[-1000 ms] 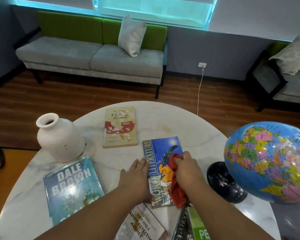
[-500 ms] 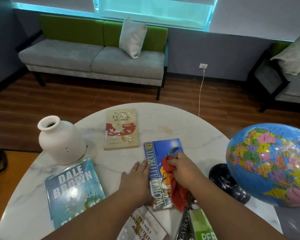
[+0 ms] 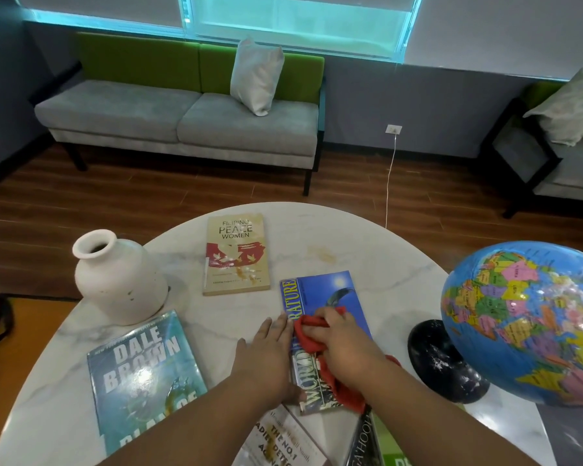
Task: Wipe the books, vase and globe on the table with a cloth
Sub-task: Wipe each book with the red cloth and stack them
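I read: blue book (image 3: 327,290) wipe under way, near table (image 3: 367,264) front edge. Right hand (image 3: 342,344) grips cloth (image 3: 308,338) on cover; left hand (image 3: 266,358) flat, fingers straight, bracing spine edge. Next: stroke toward far end (I'd hold book firm). Vase (image 3: 118,280), globe (image 3: 525,324) at left, right edges.

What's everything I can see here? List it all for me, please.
table: one, white marble, round
vase: one, white, table's left
tan book: one, far middle of table
blue book: one, table centre
teal book: one, near left
cut-off books: at least two, near edge
globe: one, blue, many-coloured lands, black base, table's right
cloth: one, red, on the blue book
sofa: one, grey, green back, far wall
chair: one, grey, far right
cushions: two, pale, one on sofa, one on chair
socket: one, white, wall, cable hanging
left hand: one, flat, at the blue book's spine edge
right hand: one, grips the cloth on the blue book
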A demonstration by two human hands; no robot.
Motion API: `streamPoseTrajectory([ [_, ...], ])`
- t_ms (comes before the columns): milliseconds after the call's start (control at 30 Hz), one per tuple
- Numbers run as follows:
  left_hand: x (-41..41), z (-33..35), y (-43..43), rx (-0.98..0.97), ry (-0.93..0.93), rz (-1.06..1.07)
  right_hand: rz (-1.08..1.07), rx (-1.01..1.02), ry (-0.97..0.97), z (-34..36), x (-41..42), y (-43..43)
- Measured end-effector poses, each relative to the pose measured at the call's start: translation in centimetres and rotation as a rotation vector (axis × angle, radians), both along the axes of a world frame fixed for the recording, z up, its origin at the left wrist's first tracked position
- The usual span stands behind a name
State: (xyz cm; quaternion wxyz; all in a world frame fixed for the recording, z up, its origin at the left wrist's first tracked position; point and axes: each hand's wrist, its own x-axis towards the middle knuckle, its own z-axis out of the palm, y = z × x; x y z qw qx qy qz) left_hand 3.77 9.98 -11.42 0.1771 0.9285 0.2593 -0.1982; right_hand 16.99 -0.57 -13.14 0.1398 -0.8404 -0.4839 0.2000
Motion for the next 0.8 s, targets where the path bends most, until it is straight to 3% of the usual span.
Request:
streamPoseTrajectory([
  [67,-0.1,0.1,0.1,0.002,0.005,-0.001,-0.122,0.039,0.067,0.1,1.0,-0.3],
  [133,-0.2,0.1,0.1,0.0,0.004,0.003,-0.223,-0.063,-0.057,0.5,1.3,0.2],
  [200,-0.2,0.0,0.1,-0.006,0.004,0.009,-0.128,-0.099,-0.176,0.5,0.3,0.5],
  [333,-0.1,-0.2,0.2,-0.014,-0.001,0.015,0.102,-0.025,0.03,-0.3,-0.1,-1.1],
  [400,0.0,0.0,0.2,-0.019,0.0,0.015,-0.054,0.02,0.021,-0.1,1.5,-1.2],
  [467,0.0,0.1,0.2,-0.018,0.002,0.017,-0.177,-0.082,-0.092,0.1,1.9,-0.7],
  [533,-0.1,0.1,0.2,-0.011,0.009,0.017,-0.041,-0.132,-0.201,0.4,0.2,-0.2],
  [600,-0.2,0.0,0.2,0.007,0.015,0.015,0.176,-0.07,-0.161,0.3,-1.3,-0.7],
  [667,-0.4,0.0,0.1,0.017,0.027,0.02,0.24,-0.055,-0.152,0.1,-0.5,-1.2],
  [800,-0.6,0.2,-0.3,0.01,0.058,0.035,-0.17,-0.176,-0.23,0.4,1.8,0.1],
])
